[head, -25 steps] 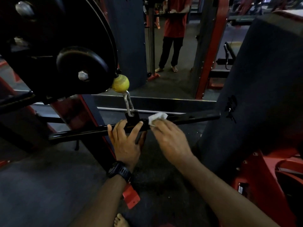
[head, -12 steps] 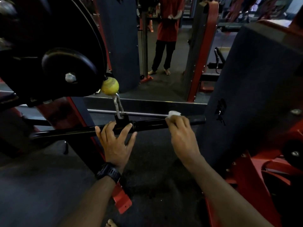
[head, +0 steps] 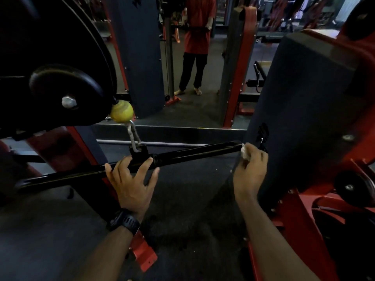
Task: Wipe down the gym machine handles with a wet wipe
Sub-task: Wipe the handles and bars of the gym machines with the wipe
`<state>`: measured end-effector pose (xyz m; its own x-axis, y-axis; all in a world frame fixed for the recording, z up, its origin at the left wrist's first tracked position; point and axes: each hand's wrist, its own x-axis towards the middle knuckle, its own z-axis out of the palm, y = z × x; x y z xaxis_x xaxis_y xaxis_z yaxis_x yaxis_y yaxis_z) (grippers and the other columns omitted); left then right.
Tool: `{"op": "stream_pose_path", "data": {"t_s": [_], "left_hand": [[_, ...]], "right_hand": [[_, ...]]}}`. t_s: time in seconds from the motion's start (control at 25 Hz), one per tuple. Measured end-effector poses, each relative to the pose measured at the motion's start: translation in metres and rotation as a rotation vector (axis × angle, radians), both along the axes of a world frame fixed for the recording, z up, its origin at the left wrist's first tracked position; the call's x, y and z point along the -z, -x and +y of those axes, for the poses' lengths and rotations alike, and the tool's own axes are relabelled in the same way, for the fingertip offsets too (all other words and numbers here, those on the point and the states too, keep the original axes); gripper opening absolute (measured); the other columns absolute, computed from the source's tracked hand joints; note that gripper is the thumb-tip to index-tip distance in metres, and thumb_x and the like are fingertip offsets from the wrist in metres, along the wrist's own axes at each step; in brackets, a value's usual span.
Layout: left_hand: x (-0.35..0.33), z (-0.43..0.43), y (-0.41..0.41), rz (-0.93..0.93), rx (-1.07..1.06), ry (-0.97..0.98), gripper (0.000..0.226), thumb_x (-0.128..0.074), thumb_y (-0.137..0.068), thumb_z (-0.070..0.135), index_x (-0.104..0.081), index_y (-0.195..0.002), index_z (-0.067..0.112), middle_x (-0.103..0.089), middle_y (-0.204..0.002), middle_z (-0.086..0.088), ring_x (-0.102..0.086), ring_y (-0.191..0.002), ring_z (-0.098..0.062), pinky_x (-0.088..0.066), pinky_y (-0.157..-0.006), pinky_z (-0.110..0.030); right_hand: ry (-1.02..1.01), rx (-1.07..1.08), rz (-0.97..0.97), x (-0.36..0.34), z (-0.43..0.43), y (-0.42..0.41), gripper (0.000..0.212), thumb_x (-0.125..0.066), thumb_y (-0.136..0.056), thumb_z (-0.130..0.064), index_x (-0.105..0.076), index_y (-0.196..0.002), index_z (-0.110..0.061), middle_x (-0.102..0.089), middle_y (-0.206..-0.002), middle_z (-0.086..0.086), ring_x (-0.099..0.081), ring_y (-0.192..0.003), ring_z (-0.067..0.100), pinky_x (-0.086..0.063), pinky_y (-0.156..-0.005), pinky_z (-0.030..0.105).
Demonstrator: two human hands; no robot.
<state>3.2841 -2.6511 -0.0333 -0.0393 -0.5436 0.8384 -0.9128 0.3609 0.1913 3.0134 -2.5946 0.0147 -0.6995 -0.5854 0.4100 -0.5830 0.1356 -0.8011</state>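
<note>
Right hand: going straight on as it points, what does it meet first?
Likely the dark grey padded panel just beyond the right hand, which pinches a white wet wipe at the black bar end; depth unclear.

Glossy, smooth paint coats the long black metal bar [head: 192, 154]; the crumpled white wipe [head: 244, 153] at its right end looks soft; the silver metal chain link [head: 133, 135] is dull.
</note>
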Motion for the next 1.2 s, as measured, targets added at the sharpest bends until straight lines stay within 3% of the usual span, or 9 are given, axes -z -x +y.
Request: {"op": "stream_pose_path", "data": {"t_s": [0.08,0.28,0.4,0.56,0.68,0.8,0.92,1.04,1.2], "left_hand": [[0.002,-0.001,0.001,-0.020,-0.001,0.024,0.033,-0.064,-0.088,0.045,-0.062,-0.115,0.025,-0.044,-0.119,-0.013,-0.044,-0.116,-0.035,-0.014,-0.117,-0.057],[0.003,-0.004,0.001,-0.012,-0.005,0.051,0.032,-0.065,-0.088,0.045,-0.061,-0.114,0.026,-0.043,-0.118,-0.013,-0.045,-0.115,-0.035,-0.017,-0.116,-0.059],[0.002,-0.006,-0.001,-0.011,-0.014,0.051,0.031,-0.064,-0.088,0.045,-0.060,-0.113,0.027,-0.044,-0.117,-0.012,-0.046,-0.115,-0.035,-0.017,-0.116,-0.059],[0.003,-0.005,-0.003,-0.011,-0.022,0.040,0.029,-0.065,-0.088,0.044,-0.060,-0.112,0.029,-0.044,-0.117,-0.011,-0.046,-0.115,-0.034,-0.014,-0.118,-0.057],[0.002,-0.005,-0.005,-0.003,-0.032,0.030,0.029,-0.065,-0.088,0.044,-0.060,-0.112,0.029,-0.044,-0.118,-0.010,-0.045,-0.117,-0.033,-0.013,-0.118,-0.055],[0.003,-0.004,-0.004,-0.019,-0.037,0.026,0.029,-0.065,-0.087,0.044,-0.060,-0.112,0.030,-0.044,-0.118,-0.010,-0.045,-0.116,-0.032,-0.012,-0.119,-0.054],[0.003,-0.007,-0.002,0.007,-0.037,0.009,0.028,-0.065,-0.087,0.045,-0.061,-0.111,0.030,-0.045,-0.118,-0.009,-0.046,-0.115,-0.033,-0.013,-0.118,-0.055],[0.004,-0.008,0.001,0.007,-0.039,0.004,0.028,-0.064,-0.088,0.045,-0.060,-0.112,0.031,-0.045,-0.119,-0.009,-0.046,-0.117,-0.031,-0.014,-0.118,-0.056],[0.005,-0.011,0.004,0.046,-0.042,-0.010,0.028,-0.061,-0.088,0.045,-0.059,-0.113,0.032,-0.044,-0.120,-0.009,-0.046,-0.117,-0.032,-0.016,-0.117,-0.058]], "right_hand": [[0.139,0.062,-0.165,-0.007,-0.008,-0.012,0.046,-0.061,-0.091,0.001,-0.054,-0.134,-0.013,-0.049,-0.122,-0.003,-0.051,-0.108,0.001,-0.047,-0.096,0.017],[0.243,0.086,-0.447,-0.009,-0.029,-0.042,0.030,-0.061,-0.090,0.003,-0.061,-0.116,-0.013,-0.054,-0.116,0.000,-0.058,-0.106,0.009,-0.051,-0.096,0.023],[0.253,-0.123,-0.277,0.001,-0.032,-0.073,0.035,-0.062,-0.085,0.010,-0.060,-0.108,-0.016,-0.058,-0.114,0.000,-0.058,-0.108,0.009,-0.049,-0.095,0.022],[0.208,-0.123,-0.363,0.001,-0.037,-0.093,0.029,-0.062,-0.086,0.007,-0.058,-0.103,-0.015,-0.058,-0.110,-0.002,-0.059,-0.105,0.011,-0.048,-0.093,0.015],[0.193,-0.243,-0.164,0.010,-0.031,-0.103,0.035,-0.063,-0.083,0.010,-0.060,-0.102,-0.019,-0.058,-0.104,-0.004,-0.059,-0.098,0.012,-0.053,-0.087,0.025],[0.163,-0.158,-0.246,0.020,-0.035,-0.106,0.035,-0.063,-0.084,0.008,-0.056,-0.099,-0.023,-0.058,-0.100,-0.004,-0.058,-0.093,0.015,-0.054,-0.084,0.037],[0.104,-0.288,-0.082,0.023,-0.030,-0.123,0.029,-0.063,-0.083,0.006,-0.059,-0.102,-0.016,-0.057,-0.102,-0.001,-0.056,-0.092,0.012,-0.053,-0.083,0.031],[0.158,-0.283,-0.145,0.021,-0.029,-0.130,0.027,-0.063,-0.083,0.008,-0.060,-0.102,-0.011,-0.056,-0.101,0.001,-0.053,-0.089,0.006,-0.051,-0.082,0.025],[0.005,-0.584,0.177,0.020,-0.021,-0.141,0.028,-0.061,-0.089,-0.009,-0.065,-0.116,-0.012,-0.058,-0.114,0.002,-0.055,-0.099,0.006,-0.054,-0.085,0.024]]}}
